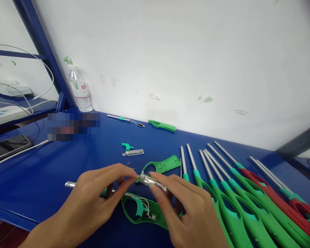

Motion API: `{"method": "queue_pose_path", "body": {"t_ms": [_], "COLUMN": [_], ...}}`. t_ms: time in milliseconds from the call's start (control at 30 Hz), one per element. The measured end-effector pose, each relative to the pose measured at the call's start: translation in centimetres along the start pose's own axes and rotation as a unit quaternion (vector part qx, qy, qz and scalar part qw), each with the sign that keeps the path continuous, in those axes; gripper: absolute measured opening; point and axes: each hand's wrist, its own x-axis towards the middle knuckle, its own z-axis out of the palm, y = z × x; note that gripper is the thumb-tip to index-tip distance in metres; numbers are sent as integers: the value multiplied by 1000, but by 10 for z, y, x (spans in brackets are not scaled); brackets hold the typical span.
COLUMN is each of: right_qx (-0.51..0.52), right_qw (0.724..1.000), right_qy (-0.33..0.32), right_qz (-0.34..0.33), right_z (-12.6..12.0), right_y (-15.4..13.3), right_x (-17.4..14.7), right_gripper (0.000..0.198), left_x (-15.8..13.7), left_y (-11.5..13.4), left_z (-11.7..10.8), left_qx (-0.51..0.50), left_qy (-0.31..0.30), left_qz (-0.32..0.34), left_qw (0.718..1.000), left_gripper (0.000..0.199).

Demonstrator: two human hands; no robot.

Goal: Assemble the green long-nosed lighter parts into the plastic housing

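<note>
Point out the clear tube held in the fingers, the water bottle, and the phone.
clear tube (pixel 153 181), head view, middle of its body
water bottle (pixel 80 90), head view, its label
phone (pixel 7 146), head view, its screen

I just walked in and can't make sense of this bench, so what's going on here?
A person holds a small clear tube between the fingertips of the left hand and right hand, just above an opened green lighter shell with white wires showing inside. A loose green cover lies behind it on the blue table. To the right, long-necked green and red lighters lie in a row. A water bottle stands by the wall.
</note>
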Motion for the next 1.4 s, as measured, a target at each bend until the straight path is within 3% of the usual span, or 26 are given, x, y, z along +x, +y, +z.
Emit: {"method": "queue_pose_path", "body": {"t_ms": [333, 700, 1100, 1400], "right_qx": [3, -10, 50, 60], "right_qw": [1000, 998, 993, 988], "right_qy": [-5, -64, -103, -140], "right_qz": [10, 1, 4, 0], "right_z": [-4, -15, -16, -16], "right_y": [-2, -1, -1, 2], "right_x": [2, 3, 1, -3], "right_gripper": [28, 28, 22, 21], "left_x": [2, 1, -6, -23], "left_y": [4, 6, 10, 3], "left_z": [-1, -4, -6, 3], "left_qx": [22, 11, 5, 18], "left_qy": [5, 10, -42, -64], "left_qz": [1, -2, 11, -16], "left_qw": [1000, 1000, 999, 998], "left_gripper": [19, 27, 39, 41]}}
